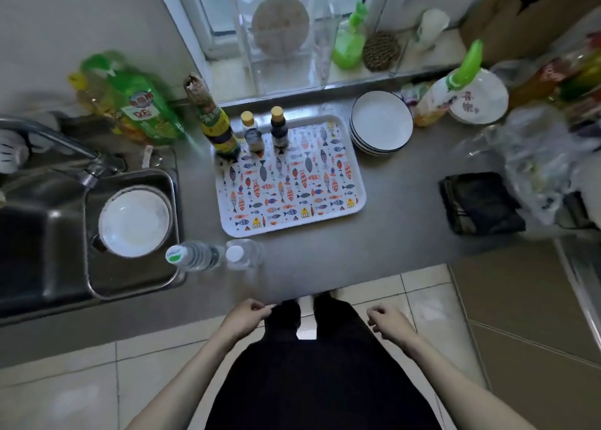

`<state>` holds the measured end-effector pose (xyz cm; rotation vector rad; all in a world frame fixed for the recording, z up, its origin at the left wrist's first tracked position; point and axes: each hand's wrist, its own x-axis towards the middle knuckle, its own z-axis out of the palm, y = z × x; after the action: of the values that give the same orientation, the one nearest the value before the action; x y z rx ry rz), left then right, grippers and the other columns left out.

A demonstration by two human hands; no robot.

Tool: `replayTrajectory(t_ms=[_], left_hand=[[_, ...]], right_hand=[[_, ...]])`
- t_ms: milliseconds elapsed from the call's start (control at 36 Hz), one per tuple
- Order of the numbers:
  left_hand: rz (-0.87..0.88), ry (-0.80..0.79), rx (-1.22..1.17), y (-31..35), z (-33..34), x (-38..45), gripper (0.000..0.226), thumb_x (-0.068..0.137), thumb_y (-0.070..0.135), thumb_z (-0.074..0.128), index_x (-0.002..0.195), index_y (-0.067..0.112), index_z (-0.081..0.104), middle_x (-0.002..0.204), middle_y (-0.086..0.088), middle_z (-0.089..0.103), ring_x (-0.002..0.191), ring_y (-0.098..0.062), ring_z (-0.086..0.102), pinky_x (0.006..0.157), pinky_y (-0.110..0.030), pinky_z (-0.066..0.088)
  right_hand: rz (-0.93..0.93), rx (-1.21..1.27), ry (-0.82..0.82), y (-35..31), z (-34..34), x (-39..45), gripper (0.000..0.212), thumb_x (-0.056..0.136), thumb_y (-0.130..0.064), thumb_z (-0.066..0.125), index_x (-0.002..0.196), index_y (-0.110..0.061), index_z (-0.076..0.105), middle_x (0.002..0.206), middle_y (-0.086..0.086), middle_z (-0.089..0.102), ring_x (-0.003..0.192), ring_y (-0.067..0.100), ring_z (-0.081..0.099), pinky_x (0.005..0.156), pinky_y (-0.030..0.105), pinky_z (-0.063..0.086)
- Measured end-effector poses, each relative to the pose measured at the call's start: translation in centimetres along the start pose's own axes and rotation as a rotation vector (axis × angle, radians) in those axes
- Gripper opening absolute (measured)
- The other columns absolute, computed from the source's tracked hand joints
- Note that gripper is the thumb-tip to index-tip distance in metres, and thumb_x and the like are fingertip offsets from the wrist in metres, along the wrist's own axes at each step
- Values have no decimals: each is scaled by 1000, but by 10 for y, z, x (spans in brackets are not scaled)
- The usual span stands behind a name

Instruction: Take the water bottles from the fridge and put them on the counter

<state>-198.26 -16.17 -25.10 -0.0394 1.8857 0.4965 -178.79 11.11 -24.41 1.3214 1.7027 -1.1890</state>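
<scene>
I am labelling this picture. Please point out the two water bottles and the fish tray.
Green-label bottle [192, 256], head view, on its clear body.
White-cap bottle [234, 253], head view, on its cap.
Fish tray [292, 215], head view, on a bare patterned part.

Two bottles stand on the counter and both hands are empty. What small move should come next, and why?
Probably turn away towards the fridge for another bottle. The green-capped clear water bottle and the white-capped clear water bottle already stand on the grey counter, and the left hand and right hand hold nothing. No fridge is in view.
</scene>
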Motion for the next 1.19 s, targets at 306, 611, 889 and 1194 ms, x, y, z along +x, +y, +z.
replayTrajectory(t_ms=[306, 611, 889, 1194], left_hand=[[177, -260, 818, 93, 80, 9, 25, 99, 21, 52, 76, 12, 50, 72, -5, 46, 62, -15, 44, 52, -30, 29], [527, -353, 1308, 229, 336, -47, 32, 103, 19, 46, 121, 3, 67, 124, -19, 71, 114, -32, 67, 103, -42, 52], [584, -454, 1610, 197, 552, -124, 36, 105, 23, 53, 134, 5, 62, 140, -13, 61, 131, -28, 57, 97, -27, 42], [431, -365, 1954, 163, 729, -161, 21, 105, 17, 48, 88, 13, 59, 94, -12, 58, 84, -21, 55, 64, -26, 35]], right_hand=[[247, 651, 255, 139, 31, -78, 24, 91, -17, 49, 74, -6, 61, 76, 11, 65, 70, 20, 56, 67, 30, 42], [611, 1127, 241, 315, 176, -154, 35, 95, -13, 47, 62, -15, 60, 81, 8, 61, 81, 22, 55, 72, 30, 39], [709, 1813, 301, 477, 202, -205, 11, 96, -10, 53, 86, -7, 56, 81, 12, 56, 66, 23, 44, 60, 26, 33], [830, 1936, 679, 677, 174, -276, 28, 91, -23, 50, 83, 3, 55, 81, 24, 55, 72, 38, 49, 69, 34, 35]])
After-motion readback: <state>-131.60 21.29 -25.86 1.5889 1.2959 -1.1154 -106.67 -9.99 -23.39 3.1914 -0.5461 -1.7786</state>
